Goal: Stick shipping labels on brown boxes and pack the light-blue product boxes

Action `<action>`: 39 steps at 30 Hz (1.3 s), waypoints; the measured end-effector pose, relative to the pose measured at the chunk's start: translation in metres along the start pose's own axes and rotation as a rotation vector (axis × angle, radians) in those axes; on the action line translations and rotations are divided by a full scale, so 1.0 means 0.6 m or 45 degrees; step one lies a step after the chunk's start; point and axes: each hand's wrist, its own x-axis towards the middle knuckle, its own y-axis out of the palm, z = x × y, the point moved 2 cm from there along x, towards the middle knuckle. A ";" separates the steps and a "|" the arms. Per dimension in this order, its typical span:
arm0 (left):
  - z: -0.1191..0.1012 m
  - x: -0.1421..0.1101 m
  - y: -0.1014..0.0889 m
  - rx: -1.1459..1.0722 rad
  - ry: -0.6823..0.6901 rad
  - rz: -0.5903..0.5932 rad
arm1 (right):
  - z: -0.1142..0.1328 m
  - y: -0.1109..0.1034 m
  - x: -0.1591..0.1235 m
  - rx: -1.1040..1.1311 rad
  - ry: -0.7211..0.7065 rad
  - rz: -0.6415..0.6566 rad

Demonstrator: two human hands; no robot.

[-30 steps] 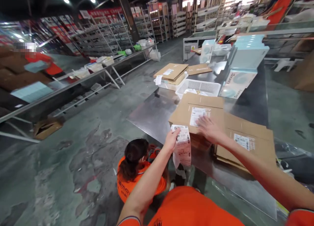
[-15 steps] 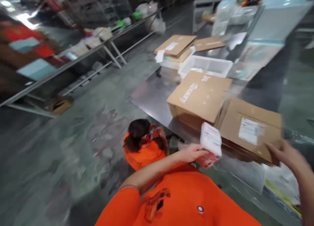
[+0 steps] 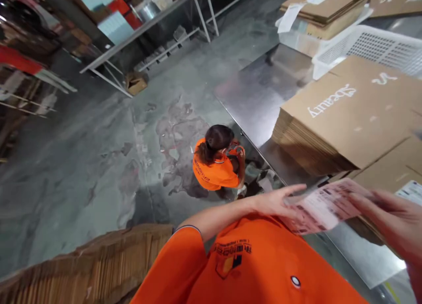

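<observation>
A strip of printed labels (image 3: 329,203), pinkish and slightly blurred, stretches between my two hands in front of my chest. My left hand (image 3: 280,205) holds its left end, with the fingers beneath and the thumb raised. At the other end, my right hand (image 3: 384,209) grips it between thumb and fingers. Just beyond lies a stack of flattened cardboard boxes (image 3: 343,106) with white "Sbeauty" lettering. A second stack of flat boxes (image 3: 385,163), bearing a white label (image 3: 412,192), sits partly behind my right hand.
The metal table (image 3: 260,93) also holds a white plastic basket (image 3: 384,46) and more flat cardboard (image 3: 329,7). A person in an orange shirt (image 3: 216,165) crouches beside the table. Upright cardboard sheets (image 3: 99,264) stand at lower left. A long bench (image 3: 158,22) crosses the back.
My right hand has left the labelled box stack and taken hold of the labels in my left hand. The view has swung left and down.
</observation>
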 end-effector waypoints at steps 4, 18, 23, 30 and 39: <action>-0.029 0.035 -0.008 -0.013 0.020 -0.285 | 0.075 0.023 -0.002 0.053 -0.126 0.188; -0.021 0.152 -0.125 0.081 -0.130 -0.377 | 0.079 -0.131 0.307 -0.631 0.002 -0.377; -0.016 0.100 -0.203 0.099 -0.089 -0.460 | 0.062 -0.131 0.337 -0.991 0.114 -0.374; -0.131 0.190 -0.224 -0.061 0.242 -0.513 | 0.089 -0.002 0.334 -1.044 -0.111 -0.335; -0.122 0.221 -0.179 0.080 0.101 -0.469 | -0.024 -0.040 0.186 -0.611 0.189 -0.554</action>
